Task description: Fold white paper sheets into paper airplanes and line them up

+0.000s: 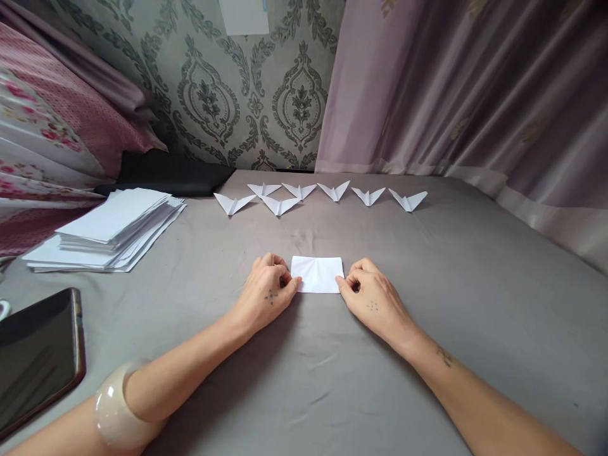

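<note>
A small white folded sheet of paper (317, 275) lies between my hands, with faint crease lines fanning from the middle of its top edge. My left hand (270, 285) pinches its left edge, thumb on top at the lower left corner. At the opposite edge, my right hand (373, 296) pinches the paper the same way, thumb near the lower right corner. The fingers beneath the paper are partly hidden. Beyond my hands, several folded white paper shapes with raised wings (334, 191) stand in a loose row.
To the left is a stack of white paper sheets (118, 215), with a black cloth-like item (175, 174) behind it. A dark phone or tablet (40, 354) lies at the near left. Grey fabric (475, 285) covers the surface. Curtains (427, 82) hang along the right.
</note>
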### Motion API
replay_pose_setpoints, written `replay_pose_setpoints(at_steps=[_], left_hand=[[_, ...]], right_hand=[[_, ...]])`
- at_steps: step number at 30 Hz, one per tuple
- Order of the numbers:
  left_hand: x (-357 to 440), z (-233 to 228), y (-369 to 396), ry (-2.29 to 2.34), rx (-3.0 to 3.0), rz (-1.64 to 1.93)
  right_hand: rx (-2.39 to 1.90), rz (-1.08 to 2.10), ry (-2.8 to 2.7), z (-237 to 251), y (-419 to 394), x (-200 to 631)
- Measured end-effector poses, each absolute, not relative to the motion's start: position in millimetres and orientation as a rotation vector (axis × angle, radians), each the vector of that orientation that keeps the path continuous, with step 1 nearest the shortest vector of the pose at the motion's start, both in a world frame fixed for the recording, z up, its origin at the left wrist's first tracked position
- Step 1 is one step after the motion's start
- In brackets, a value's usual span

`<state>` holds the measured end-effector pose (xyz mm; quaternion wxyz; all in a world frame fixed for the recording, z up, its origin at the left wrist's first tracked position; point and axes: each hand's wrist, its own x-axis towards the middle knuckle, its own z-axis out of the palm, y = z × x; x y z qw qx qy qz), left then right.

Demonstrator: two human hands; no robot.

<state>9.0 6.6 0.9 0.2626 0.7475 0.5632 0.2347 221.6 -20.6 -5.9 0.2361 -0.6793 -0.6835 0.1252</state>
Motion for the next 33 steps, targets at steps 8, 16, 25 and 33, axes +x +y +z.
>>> replay_pose_setpoints(at_steps=[8, 16, 25, 33], left_hand=[[8.2, 1.1, 6.4, 1.519, 2.023, 0.615], [-0.3, -6.7, 7.7, 1.447, 2.233, 0.61], [1.2, 7.1, 5.5, 0.826, 2.717, 0.316], [-3.3, 13.0, -15.7, 0.987, 2.694, 0.227]], right_hand=[[-1.877, 0.385, -1.881, -1.4, -20.8, 220.7], [-1.879, 0.358, -1.948, 1.3, -22.0, 225.4], [-1.35, 0.14, -2.491, 5.3, -27.2, 215.8], [-1.352, 0.093, -2.675, 13.4, -35.1, 221.2]])
